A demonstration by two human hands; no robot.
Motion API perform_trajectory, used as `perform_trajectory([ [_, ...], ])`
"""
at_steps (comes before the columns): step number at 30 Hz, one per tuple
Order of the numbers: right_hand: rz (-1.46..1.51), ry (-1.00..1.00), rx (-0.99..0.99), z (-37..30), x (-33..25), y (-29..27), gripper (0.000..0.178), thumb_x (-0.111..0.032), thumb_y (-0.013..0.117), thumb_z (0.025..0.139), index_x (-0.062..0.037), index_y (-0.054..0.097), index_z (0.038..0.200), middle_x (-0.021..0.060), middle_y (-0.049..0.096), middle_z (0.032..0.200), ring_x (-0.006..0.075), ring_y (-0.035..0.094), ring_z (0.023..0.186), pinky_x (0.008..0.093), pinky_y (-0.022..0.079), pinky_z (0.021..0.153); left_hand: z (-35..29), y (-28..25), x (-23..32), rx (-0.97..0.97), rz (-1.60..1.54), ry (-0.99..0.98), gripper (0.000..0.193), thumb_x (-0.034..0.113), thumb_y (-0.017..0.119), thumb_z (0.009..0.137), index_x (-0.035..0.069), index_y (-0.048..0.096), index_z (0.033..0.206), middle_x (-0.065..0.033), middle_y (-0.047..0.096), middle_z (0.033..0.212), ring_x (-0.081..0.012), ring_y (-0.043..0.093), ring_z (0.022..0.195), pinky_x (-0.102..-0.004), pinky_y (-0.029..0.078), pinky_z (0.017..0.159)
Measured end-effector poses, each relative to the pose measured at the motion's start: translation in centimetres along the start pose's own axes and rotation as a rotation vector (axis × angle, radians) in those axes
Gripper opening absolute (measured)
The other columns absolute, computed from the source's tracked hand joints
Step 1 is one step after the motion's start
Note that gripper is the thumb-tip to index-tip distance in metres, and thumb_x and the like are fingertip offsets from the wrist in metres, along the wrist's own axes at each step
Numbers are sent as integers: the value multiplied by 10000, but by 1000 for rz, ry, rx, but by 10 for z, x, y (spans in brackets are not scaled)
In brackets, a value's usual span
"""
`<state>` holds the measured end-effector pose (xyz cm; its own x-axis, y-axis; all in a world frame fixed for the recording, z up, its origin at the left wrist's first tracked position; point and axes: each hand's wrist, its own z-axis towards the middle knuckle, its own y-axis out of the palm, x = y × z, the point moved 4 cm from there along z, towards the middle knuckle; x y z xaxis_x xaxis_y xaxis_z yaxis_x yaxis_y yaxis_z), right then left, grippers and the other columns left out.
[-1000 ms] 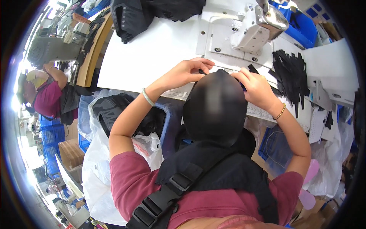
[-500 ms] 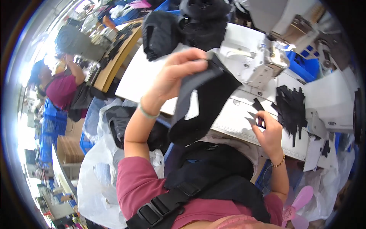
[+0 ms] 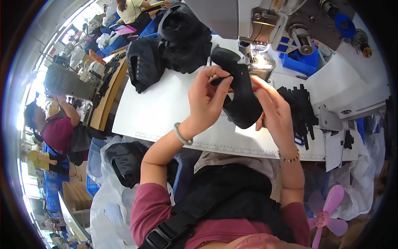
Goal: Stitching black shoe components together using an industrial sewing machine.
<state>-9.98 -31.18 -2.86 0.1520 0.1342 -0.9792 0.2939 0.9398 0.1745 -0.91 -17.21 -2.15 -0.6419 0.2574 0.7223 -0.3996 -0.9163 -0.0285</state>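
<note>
A curved black fabric piece [image 3: 242, 97], like a shoe upper, is held up over the white sewing table, just in front of the sewing machine's lit needle area. My left hand [image 3: 208, 97] pinches its left edge between thumb and fingertips. On the piece's right side, my right hand [image 3: 275, 112] grips the edge with its fingers bent; part of that grip is hidden behind the fabric. Right of this hand lies a pile of black strips [image 3: 299, 108]. A small blue-handled tool [image 3: 298, 140] lies by the pile's lower end.
Dark shoe uppers [image 3: 182, 39] are stacked at the back left of the table [image 3: 153, 112], which has a ruler along its front edge. The sewing machine [image 3: 265, 25] stands behind. A blue bin [image 3: 300, 60] sits back right. Below right is a pink fan [image 3: 322, 219]. A co-worker [image 3: 58, 128] sits far left.
My left hand has lowered, and the fabric piece has turned and moved toward the machine. My right hand has come up from beside the strips to take the piece's right side. The view has shifted.
</note>
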Motion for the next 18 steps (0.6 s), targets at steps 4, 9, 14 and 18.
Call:
perform_trajectory([
  [4,-22,-8,-41,22,4,4,184,-175,601,901,-1,638,853,-73,483,623,-24,380,509,150,283,430,6,-2,3,26,36,-158,125,55,580,888,21,515,990,-17,539,950,-9,468,730,-144,360,577],
  [9,-60,-175,-63,38,12,0,143,-117,598,889,10,611,826,-74,486,653,-10,375,568,156,282,490,42,-9,-17,-47,-398,-535,60,92,540,898,57,522,944,17,523,912,-50,492,853,-206,390,831],
  [14,-130,-265,65,47,10,-10,144,-50,592,852,17,534,738,-79,453,641,-5,376,579,157,305,515,63,-1,-47,-98,-532,-475,72,47,528,895,32,537,964,-35,552,1014,-111,520,972,-271,369,952],
  [18,-189,-296,90,44,12,-21,159,-42,585,838,12,511,708,-73,440,611,-3,376,566,158,321,517,74,6,-52,-114,-608,-559,139,28,538,881,27,556,1019,-45,549,989,-130,538,939,-272,404,923],
])
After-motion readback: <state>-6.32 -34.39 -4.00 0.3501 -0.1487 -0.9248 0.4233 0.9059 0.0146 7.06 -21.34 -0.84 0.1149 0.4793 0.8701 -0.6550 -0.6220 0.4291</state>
